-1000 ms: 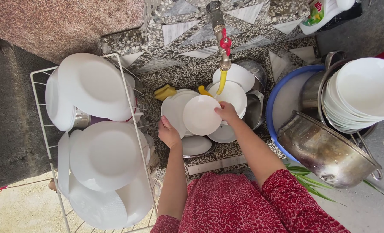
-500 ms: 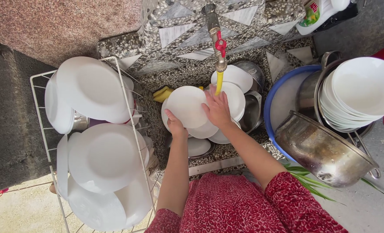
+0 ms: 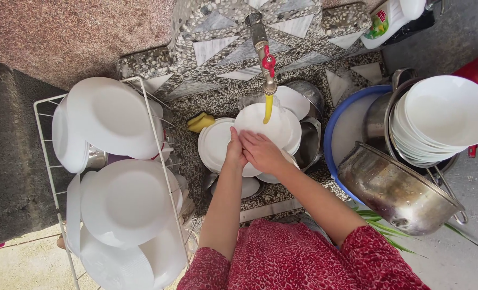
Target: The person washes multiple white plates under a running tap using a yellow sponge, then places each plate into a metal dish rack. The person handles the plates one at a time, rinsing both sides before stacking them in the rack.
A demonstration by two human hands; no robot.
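Sink (image 3: 223,99): speckled stone basin, full of white dishes and steel pots. Wire rack (image 3: 45,161) at left holds washed white plates; stack of bowls (image 3: 448,118) at right sits in a steel pot.

Plate (image 3: 263,129): white, held tilted right under the tap (image 3: 268,70) and its yellow spout.

Left hand (image 3: 234,153) clasps the plate's lower edge. Right hand (image 3: 261,153) lies flat on its face, fingers spread, not clenched.

Judgement: rinsing goes best with the rim gripped firmly, plate slanted so water runs off, palm sweeping the whole face, then the back.
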